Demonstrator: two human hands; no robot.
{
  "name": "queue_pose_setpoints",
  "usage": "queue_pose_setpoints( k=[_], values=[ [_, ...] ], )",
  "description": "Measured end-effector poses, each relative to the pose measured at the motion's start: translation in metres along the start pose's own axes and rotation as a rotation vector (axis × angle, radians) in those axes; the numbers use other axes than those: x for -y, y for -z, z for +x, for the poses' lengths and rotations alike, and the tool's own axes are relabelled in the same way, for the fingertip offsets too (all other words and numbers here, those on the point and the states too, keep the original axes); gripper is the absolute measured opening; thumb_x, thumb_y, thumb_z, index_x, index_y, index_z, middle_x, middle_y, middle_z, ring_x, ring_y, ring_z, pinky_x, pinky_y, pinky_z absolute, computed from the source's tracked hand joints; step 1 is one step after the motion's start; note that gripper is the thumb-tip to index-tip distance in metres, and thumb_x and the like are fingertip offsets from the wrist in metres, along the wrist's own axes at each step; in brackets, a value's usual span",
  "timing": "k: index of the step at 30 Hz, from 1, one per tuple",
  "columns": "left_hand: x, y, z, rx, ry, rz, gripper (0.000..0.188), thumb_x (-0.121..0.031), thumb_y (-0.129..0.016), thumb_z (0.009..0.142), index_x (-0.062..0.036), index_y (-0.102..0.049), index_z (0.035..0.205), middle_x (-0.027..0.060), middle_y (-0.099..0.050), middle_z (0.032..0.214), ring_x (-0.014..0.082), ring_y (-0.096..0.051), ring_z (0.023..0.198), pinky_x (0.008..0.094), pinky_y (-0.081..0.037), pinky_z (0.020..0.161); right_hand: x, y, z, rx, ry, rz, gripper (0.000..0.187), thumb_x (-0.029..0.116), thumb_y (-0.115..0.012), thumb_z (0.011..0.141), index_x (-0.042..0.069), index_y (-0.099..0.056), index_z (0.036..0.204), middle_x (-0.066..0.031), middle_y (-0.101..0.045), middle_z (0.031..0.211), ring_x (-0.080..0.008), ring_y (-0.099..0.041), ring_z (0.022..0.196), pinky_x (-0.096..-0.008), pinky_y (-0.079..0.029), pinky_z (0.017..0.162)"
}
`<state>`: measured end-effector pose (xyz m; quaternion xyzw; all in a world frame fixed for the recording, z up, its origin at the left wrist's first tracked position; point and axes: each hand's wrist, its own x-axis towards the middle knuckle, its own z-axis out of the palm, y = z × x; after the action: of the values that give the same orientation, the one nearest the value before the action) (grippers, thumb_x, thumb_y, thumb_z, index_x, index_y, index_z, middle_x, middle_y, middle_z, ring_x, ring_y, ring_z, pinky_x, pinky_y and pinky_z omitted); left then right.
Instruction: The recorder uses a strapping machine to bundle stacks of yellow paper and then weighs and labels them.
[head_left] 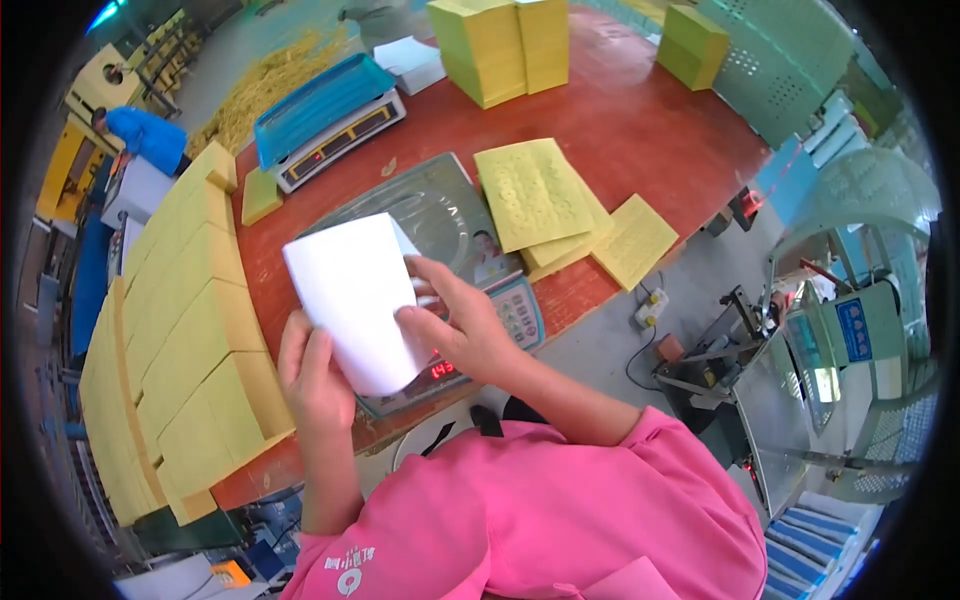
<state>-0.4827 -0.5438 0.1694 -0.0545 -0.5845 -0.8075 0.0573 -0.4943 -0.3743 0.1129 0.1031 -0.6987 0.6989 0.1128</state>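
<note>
A blank white sheet of paper (355,300), bent over so that a second layer shows at its right edge, is held up in front of me. My left hand (318,375) grips its lower left edge. On its right side, the thumb and fingers of my right hand (455,315) are closed on the paper. Beneath the sheet lies a flat digital scale (440,190) with lit red digits and a keypad; the sheet covers part of it. Embossed yellow paper sheets (535,195) lie overlapping at the scale's right edge, and another yellow sheet (635,240) is farther right.
Yellow paper blocks (200,300) line the red table's (630,120) left edge. A second scale with a blue tray (320,105) stands at the far left. Tall yellow stacks (490,50) stand at the back. Machinery (800,380) is at right; a person in blue (148,135) bends over at far left.
</note>
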Motion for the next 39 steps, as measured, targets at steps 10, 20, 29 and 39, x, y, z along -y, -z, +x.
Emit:
queue_pose_setpoints(
  k=[10,20,29,39],
  values=[
    [0.040,0.006,-0.026,0.104,0.239,0.156,0.003,-0.004,-0.056,0.092,-0.0024,-0.058,0.092,-0.0023,-0.058,0.081,0.0047,-0.052,0.071,0.0204,-0.042,0.062,0.007,0.043,-0.057,0.010,-0.204,0.071,0.036,0.003,-0.060,0.089,0.001,-0.052,0.123,-0.0056,-0.062,0.094,-0.0091,-0.057,0.086,-0.0261,-0.048,0.077],
    [0.047,0.045,-0.030,-0.161,0.175,0.231,0.005,-0.006,-0.053,0.094,-0.0047,-0.058,0.094,-0.0029,-0.058,0.086,0.0042,-0.050,0.076,0.0207,-0.040,0.066,-0.005,0.062,-0.069,0.151,-0.319,-0.016,0.019,-0.003,-0.054,0.091,0.000,-0.063,0.108,-0.0043,-0.066,0.081,-0.0069,-0.061,0.070,-0.0233,-0.051,0.064],
    [0.040,0.055,-0.013,-0.071,0.117,0.363,0.003,-0.007,-0.054,0.095,-0.0057,-0.056,0.096,0.0006,-0.060,0.094,0.0078,-0.054,0.086,0.0256,-0.045,0.079,-0.016,0.042,-0.049,0.106,-0.193,-0.015,0.018,-0.002,-0.054,0.092,-0.001,-0.063,0.107,-0.0050,-0.066,0.085,-0.0076,-0.063,0.072,-0.0221,-0.052,0.065],
    [0.026,0.009,-0.012,0.176,0.242,-0.178,0.007,-0.014,-0.063,0.092,-0.0087,-0.059,0.093,-0.0002,-0.064,0.085,0.0090,-0.060,0.075,0.0253,-0.049,0.062,0.023,0.051,-0.073,0.135,-0.210,0.389,0.035,0.013,-0.057,0.095,-0.003,-0.052,0.126,-0.0076,-0.062,0.110,-0.0118,-0.057,0.100,-0.0273,-0.047,0.086]
  ],
)
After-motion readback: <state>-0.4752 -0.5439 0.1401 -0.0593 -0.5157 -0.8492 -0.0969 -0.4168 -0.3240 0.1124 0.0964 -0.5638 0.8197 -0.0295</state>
